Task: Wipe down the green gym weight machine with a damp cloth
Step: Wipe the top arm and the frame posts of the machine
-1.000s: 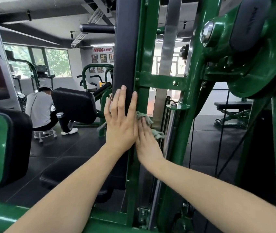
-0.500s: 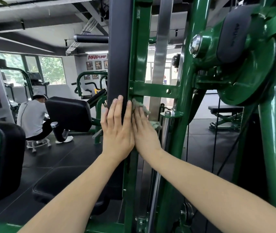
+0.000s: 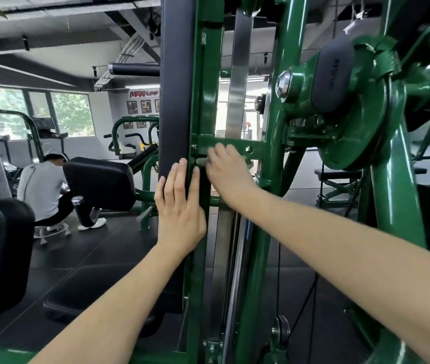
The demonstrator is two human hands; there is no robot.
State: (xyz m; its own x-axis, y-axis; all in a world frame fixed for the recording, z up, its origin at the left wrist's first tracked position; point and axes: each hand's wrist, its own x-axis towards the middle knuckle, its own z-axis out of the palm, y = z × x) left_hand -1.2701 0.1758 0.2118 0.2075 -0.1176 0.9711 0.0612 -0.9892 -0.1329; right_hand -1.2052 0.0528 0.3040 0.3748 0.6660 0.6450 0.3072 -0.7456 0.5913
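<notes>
At the middle of the green machine frame (image 3: 206, 82), the right hand (image 3: 228, 172) presses the cloth (image 3: 201, 161) against the upright just under the green crossbar (image 3: 231, 146), only a grey scrap peeking out left of the knuckles; fingers curled over it, blurred. Left hand (image 3: 179, 206) lies flat, fingers straight and slightly spread, on the black pad's (image 3: 174, 88) edge, steadying. Progress, I'd judge: mid-job, with just this 1 post under the cloth and the pulley housing (image 3: 360, 122) far right awaiting a wipe

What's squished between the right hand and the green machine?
In the head view, a bit of the greyish cloth peeks out between the right hand and the green upright; the hand hides the rest.
</notes>
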